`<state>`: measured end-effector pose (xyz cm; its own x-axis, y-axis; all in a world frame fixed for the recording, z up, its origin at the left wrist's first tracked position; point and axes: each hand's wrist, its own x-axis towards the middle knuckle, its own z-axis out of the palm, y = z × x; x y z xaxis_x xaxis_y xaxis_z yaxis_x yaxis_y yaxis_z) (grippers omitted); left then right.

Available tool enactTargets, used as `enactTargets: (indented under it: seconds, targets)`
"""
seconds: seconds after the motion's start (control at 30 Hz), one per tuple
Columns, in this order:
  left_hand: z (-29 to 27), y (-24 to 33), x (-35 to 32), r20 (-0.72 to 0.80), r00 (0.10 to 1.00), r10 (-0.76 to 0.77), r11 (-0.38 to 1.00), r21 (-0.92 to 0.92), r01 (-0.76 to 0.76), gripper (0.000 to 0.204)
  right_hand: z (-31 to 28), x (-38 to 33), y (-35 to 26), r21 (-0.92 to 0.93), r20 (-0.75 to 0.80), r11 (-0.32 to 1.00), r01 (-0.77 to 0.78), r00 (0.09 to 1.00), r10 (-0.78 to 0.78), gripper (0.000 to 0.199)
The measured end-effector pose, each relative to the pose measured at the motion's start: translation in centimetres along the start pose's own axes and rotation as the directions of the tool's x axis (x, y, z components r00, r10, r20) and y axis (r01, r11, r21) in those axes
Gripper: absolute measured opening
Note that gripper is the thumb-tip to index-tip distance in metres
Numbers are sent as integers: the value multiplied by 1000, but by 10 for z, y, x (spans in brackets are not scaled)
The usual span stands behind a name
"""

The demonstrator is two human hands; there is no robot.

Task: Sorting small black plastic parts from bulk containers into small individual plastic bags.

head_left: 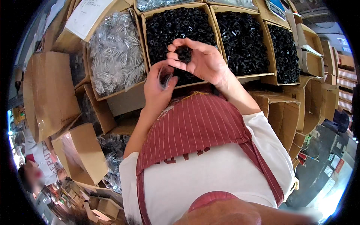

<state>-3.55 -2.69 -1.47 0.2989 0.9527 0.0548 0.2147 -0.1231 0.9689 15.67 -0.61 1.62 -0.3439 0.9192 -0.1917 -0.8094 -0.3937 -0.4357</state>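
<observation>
Cupped within right hand (204,60): black parts (184,53).

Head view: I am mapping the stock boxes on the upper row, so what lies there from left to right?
Box of clear bagged metal parts → box of small black parts, under the hands → second box of black parts → third box of black parts → open cardboard boxes with contents hidden.

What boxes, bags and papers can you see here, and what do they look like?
Small clear bag: pinched in the left hand, see-through plastic.
Middle cardboard box: brown, open, full of small black parts; the right hand cups some above it.
Left cardboard box: brown, holds clear packets of silvery parts.
White paper sheet: top left, lying on a box, written on.
</observation>
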Motion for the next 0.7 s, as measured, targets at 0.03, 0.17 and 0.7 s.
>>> enactTargets:
  seconds: [0.03,0.17,0.7]
  targets:
    - [2,6,5,78,996,-33,994,103,25,41,0,1,-2,-2,-1,1000,-3,1000,3,30]
    - [17,-9,21,202,979,-34,999,-10,37,44,13,6,-4,-102,-27,995,16,999,-19,31]
    - [43,-11,36,118,993,-19,974,-220,45,45,31,4,5,-492,108,785,376,921,-374,46]
